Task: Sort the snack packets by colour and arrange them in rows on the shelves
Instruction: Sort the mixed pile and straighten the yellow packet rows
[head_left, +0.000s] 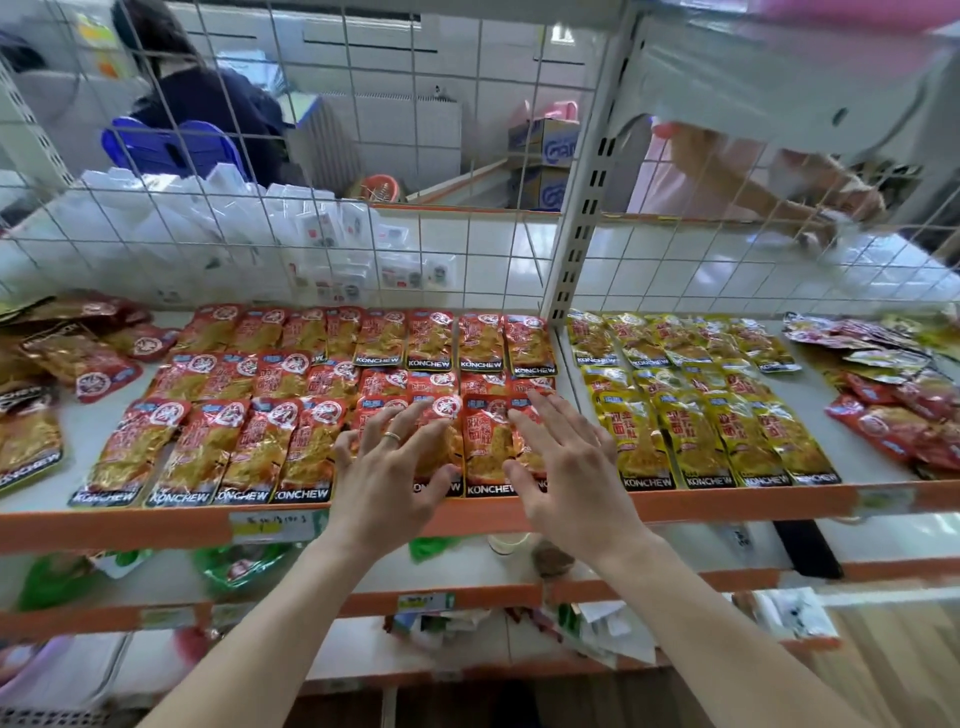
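Both hands are released, fingers spread: left hand (395, 467) and right hand (566, 467) hover side by side over the front-row red packets (485, 444). Those lie lengthwise, pointing away from me. The yellow packets (691, 436) sit just right of my right hand.

We identify a shop: tiered shelves (727, 506) with orange price-label strips (272, 525), wire-grid backing (363, 156), rows of snack packets (311, 405).
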